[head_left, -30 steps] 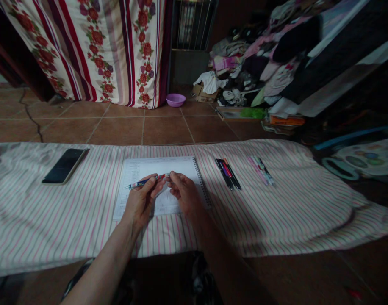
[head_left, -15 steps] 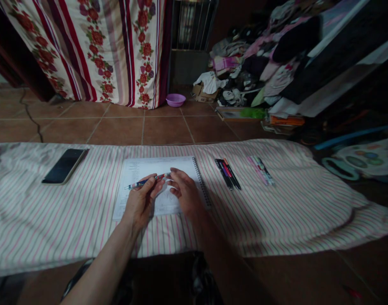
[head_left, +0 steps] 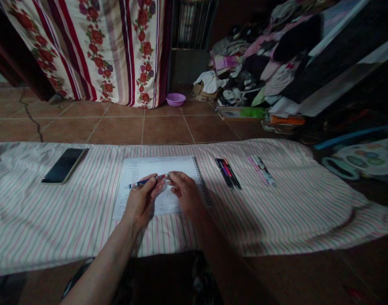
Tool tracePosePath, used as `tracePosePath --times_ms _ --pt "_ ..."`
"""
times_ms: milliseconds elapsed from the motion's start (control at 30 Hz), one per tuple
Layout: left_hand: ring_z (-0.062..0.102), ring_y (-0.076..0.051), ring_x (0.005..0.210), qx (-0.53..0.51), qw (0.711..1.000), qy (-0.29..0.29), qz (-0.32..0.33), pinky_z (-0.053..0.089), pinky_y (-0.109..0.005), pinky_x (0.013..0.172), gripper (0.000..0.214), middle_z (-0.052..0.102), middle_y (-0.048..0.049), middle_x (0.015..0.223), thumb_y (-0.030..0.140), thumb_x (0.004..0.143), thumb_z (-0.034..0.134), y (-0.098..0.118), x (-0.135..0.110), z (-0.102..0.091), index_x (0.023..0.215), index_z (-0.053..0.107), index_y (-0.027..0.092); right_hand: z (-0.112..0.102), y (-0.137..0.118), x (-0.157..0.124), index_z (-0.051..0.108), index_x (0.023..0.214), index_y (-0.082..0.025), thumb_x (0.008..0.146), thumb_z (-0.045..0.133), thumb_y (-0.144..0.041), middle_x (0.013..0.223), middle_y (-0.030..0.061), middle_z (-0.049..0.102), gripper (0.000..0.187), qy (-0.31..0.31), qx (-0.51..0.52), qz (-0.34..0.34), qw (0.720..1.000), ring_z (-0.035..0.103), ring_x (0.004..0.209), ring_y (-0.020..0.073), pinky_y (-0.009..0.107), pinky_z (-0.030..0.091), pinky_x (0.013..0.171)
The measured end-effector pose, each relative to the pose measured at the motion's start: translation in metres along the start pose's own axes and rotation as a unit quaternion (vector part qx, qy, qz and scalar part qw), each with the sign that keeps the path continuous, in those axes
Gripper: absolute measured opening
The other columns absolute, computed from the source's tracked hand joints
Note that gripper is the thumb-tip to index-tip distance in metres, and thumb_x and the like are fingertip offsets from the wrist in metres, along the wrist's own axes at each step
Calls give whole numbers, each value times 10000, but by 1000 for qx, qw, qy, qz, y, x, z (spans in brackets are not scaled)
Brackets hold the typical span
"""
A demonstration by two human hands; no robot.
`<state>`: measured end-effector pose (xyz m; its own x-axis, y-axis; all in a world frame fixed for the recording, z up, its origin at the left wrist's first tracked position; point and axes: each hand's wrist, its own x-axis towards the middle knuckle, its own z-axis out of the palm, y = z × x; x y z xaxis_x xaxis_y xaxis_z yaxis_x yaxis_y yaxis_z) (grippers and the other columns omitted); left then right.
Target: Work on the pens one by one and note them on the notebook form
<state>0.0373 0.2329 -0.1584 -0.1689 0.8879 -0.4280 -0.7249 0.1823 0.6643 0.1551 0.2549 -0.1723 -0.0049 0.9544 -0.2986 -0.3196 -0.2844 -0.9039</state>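
A blue and red pen is held above a spiral notebook, its pointed end toward the left. My left hand pinches the pen near its middle between thumb and fingers. At the pen's right end, my right hand has its thumb and fingertips closed on the tip, the other fingers loosely curled. The notebook lies open on a striped cloth, with print along the page's left side and faint marks partly covered by my hands. Its wire binding runs down the right edge.
The striped cloth has a phone at the left. Dark pens and pastel pens lie right of the notebook. Beyond are a tiled floor, a purple basin, a flowered curtain and a clothes pile.
My right fingertips have shifted slightly left and down along the pen's right end. The pen looks slightly rotated about its length. My left hand and the notebook stay in place.
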Motion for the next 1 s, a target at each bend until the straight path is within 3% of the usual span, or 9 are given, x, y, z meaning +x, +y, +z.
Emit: tracePosePath --times_ms 267,567,833,1000 --pt "686 -155 650 -3 1000 -4 -4 563 -192 627 140 706 -133 754 -17 792 511 1 -1 1 830 628 50 1 1 1 625 786 -208 660 661 -474 833 17 666 296 3 24 37 999 568 698 111 179 371 497" --pt "684 -144 638 4 1000 -6 1 563 -182 618 143 707 -125 741 -23 784 520 -1 0 0 832 634 49 1 0 1 639 725 -185 621 684 -443 790 19 666 282 36 -20 14 999 528 651 97 200 376 536" --pt "680 -143 624 -2 1000 5 3 563 -184 609 138 701 -115 727 -18 780 527 -1 1 0 824 636 55 1 1 2 651 824 -216 615 702 -394 805 -3 644 279 17 28 14 999 569 719 109 187 387 541" --pt "682 -148 639 -1 1000 1 0 564 -196 616 139 702 -118 739 -12 784 524 -1 0 0 828 633 61 2 0 1 622 806 -207 652 666 -478 841 17 655 315 10 38 34 999 581 717 118 177 365 489"
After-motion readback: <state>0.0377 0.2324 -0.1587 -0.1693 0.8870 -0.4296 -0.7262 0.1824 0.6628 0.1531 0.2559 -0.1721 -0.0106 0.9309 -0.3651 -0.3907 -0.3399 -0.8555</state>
